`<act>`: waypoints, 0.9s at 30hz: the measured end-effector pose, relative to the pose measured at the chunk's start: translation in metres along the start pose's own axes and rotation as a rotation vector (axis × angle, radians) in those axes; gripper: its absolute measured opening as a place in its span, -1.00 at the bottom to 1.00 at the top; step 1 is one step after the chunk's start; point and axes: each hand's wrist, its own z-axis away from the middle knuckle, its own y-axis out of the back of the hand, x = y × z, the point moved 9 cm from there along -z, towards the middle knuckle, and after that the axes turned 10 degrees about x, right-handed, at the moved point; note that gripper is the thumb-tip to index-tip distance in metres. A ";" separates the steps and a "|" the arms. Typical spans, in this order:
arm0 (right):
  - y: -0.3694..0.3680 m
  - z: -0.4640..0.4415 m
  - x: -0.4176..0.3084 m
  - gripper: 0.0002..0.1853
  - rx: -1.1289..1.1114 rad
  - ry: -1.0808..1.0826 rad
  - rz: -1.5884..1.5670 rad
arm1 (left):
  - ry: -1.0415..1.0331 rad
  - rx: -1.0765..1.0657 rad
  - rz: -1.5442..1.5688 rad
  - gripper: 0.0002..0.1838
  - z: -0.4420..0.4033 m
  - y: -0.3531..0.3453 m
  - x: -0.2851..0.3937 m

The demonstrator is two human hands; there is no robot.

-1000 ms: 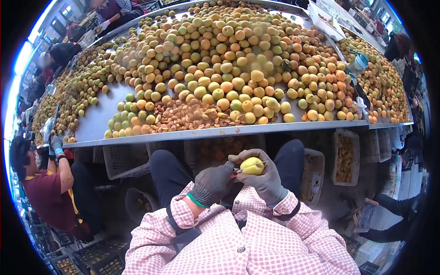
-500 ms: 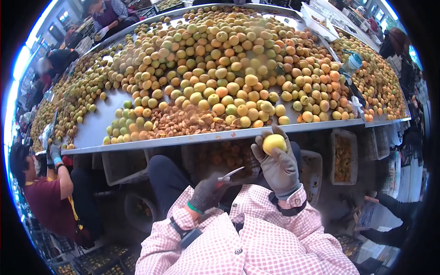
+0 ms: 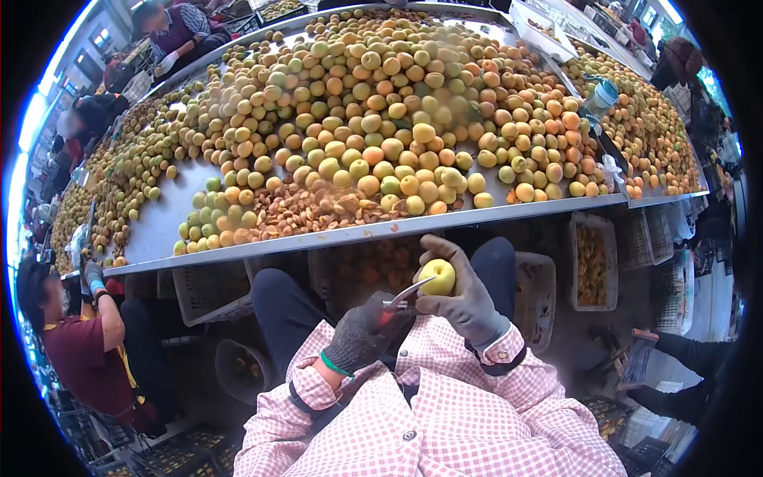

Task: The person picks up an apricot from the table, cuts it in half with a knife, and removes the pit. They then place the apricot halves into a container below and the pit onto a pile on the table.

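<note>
My left hand [image 3: 366, 330], in a dark grey glove, is closed around the red handle of a small knife [image 3: 408, 292]. Its curved blade points up and to the right, with the tip against a yellow-green apricot [image 3: 436, 277]. Gloved fingers of my right hand [image 3: 465, 298] grip that apricot from behind and the right side, above my lap. Ahead of both hands, a heap of apricots [image 3: 350, 87] covers much of a metal table [image 3: 171, 211]. Reddish-brown pieces [image 3: 318, 208], perhaps pits, lie in a pile near its front edge.
The table's raised front rim [image 3: 373, 232] runs just beyond my knees. Under it stand white crates [image 3: 211, 290], one holding fruit pieces [image 3: 592, 262]. A bucket [image 3: 242, 370] is by my left leg. A co-worker in a maroon shirt [image 3: 87, 358] works at the left.
My right hand has brought the apricot down and left, turning it toward the knife. The knife's tip, apart from the fruit before, now meets it.
</note>
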 end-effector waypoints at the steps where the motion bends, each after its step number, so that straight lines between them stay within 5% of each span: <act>1: -0.003 0.001 0.001 -0.41 -0.031 -0.006 -0.018 | 0.015 0.005 -0.033 -0.72 0.000 0.001 0.000; 5: -0.009 0.004 -0.010 -0.40 0.011 0.266 0.003 | 0.001 0.011 -0.097 -0.72 0.001 0.004 0.008; 21: -0.014 0.020 -0.007 -0.46 -0.034 0.200 0.213 | -0.249 0.038 -0.372 -0.68 0.001 0.009 0.031; 24: -0.020 0.019 -0.008 -0.50 -0.023 0.227 0.181 | -0.215 0.037 -0.445 -0.64 -0.006 0.003 0.019; 27: -0.020 0.009 0.000 -0.49 0.017 0.070 -0.266 | -0.114 0.043 -0.492 -0.56 -0.021 0.002 0.014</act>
